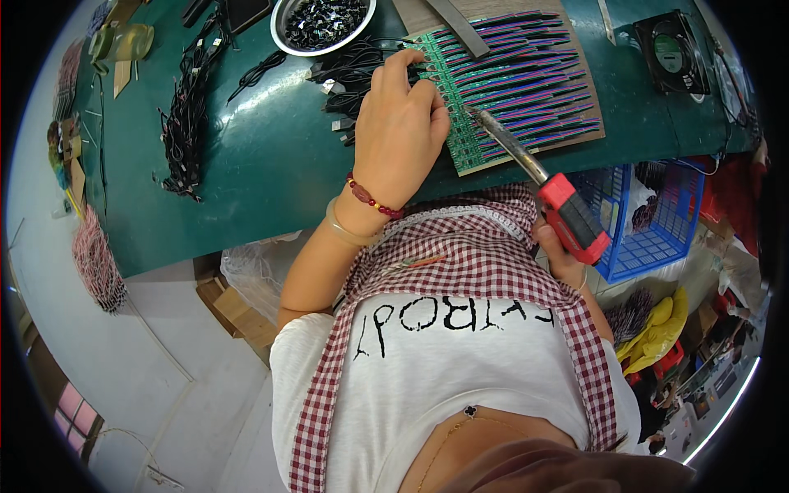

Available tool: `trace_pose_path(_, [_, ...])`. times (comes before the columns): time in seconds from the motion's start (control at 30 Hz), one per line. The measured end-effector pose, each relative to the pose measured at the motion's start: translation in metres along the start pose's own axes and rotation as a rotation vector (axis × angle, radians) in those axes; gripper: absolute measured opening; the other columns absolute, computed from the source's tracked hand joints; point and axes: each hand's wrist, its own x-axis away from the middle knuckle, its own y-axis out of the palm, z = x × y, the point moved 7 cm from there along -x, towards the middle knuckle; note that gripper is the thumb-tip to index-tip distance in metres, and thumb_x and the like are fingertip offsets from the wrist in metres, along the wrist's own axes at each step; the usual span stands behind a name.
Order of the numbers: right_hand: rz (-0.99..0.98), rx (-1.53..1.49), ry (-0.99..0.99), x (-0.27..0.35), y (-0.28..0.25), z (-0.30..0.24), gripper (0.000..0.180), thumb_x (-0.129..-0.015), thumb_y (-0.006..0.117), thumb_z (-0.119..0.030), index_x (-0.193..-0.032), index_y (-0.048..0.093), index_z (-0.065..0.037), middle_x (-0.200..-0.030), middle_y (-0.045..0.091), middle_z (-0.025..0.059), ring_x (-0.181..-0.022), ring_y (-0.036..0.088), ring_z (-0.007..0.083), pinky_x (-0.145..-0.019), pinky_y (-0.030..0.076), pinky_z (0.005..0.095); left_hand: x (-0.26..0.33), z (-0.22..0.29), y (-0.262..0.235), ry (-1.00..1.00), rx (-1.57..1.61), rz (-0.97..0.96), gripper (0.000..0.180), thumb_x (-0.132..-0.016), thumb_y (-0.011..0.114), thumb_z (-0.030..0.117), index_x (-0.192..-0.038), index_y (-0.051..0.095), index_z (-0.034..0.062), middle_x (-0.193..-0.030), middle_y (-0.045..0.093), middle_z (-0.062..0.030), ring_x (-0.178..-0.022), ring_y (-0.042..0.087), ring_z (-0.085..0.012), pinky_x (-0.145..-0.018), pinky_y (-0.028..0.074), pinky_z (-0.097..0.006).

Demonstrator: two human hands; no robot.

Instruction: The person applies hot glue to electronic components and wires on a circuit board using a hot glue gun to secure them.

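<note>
My left hand (403,115) is at the left edge of a green circuit board panel (440,74), its fingers curled over that edge. Whatever lies between the fingertips is hidden behind the hand. Black USB cables (349,78) run beneath it from the left, their metal plugs facing away from the panel. In my right hand (563,256) is a soldering iron (571,218) with a red and black handle. The iron's tip reaches the panel's solder pads, just right of the left hand. Rows of blue, pink and black wires (526,90) extend rightward from the boards.
On the green table (246,189), a white bowl (279,33) of small black parts stands at the back. A cable bundle (185,123) lies left. A flat metal bar (460,29) rests across the wires. A black fan (672,53) sits far right, above a blue crate (649,238).
</note>
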Motion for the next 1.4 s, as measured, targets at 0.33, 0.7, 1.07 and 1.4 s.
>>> trace_pose_path(0.33, [-0.009, -0.041, -0.022, -0.005, 0.001, -0.008, 0.019, -0.075, 0.071, -0.011, -0.091, 0.064, -0.003, -0.081, 0.059, 0.0091, -0.068, 0.058, 0.0215, -0.059, 0.044, 0.0306, -0.001, 0.001, 0.000, 0.016, -0.001, -0.009, 0.009, -0.070, 0.065, 0.004, -0.075, 0.058, 0.0007, -0.118, 0.053, -0.0157, -0.092, 0.053, -0.0305, -0.079, 0.047, -0.038])
trace_pose_path(0.7, [0.044, -0.097, 0.024, 0.000, -0.003, -0.001, 0.016, -0.076, 0.069, -0.010, -0.089, 0.063, -0.002, -0.079, 0.058, 0.0081, -0.066, 0.057, 0.0205, -0.060, 0.045, 0.0311, -0.001, 0.002, 0.001, 0.017, 0.001, -0.011, 0.009, -0.069, 0.065, 0.003, -0.075, 0.058, -0.0003, -0.119, 0.052, -0.0173, -0.091, 0.052, -0.0310, -0.080, 0.046, -0.038])
trace_pose_path(1.07, [0.010, -0.089, 0.013, 0.003, -0.002, 0.002, 0.013, -0.079, 0.067, -0.010, -0.089, 0.063, -0.002, -0.076, 0.060, 0.0071, -0.067, 0.057, 0.0181, -0.062, 0.045, 0.0308, -0.001, 0.002, 0.000, 0.003, 0.002, -0.018, 0.009, -0.069, 0.065, 0.003, -0.074, 0.058, -0.0006, -0.119, 0.052, -0.0174, -0.091, 0.053, -0.0312, -0.081, 0.046, -0.039])
trace_pose_path(1.4, [0.050, -0.331, 0.032, -0.011, 0.003, -0.010, 0.042, -0.090, 0.058, -0.023, -0.121, 0.044, 0.002, -0.066, 0.047, 0.0048, -0.058, 0.043, 0.0125, -0.056, 0.036, 0.0277, 0.006, 0.009, -0.022, 0.018, -0.155, -0.006, 0.013, -0.070, 0.066, 0.007, -0.081, 0.061, 0.0033, -0.119, 0.053, -0.0139, -0.094, 0.055, -0.0280, -0.078, 0.046, -0.039])
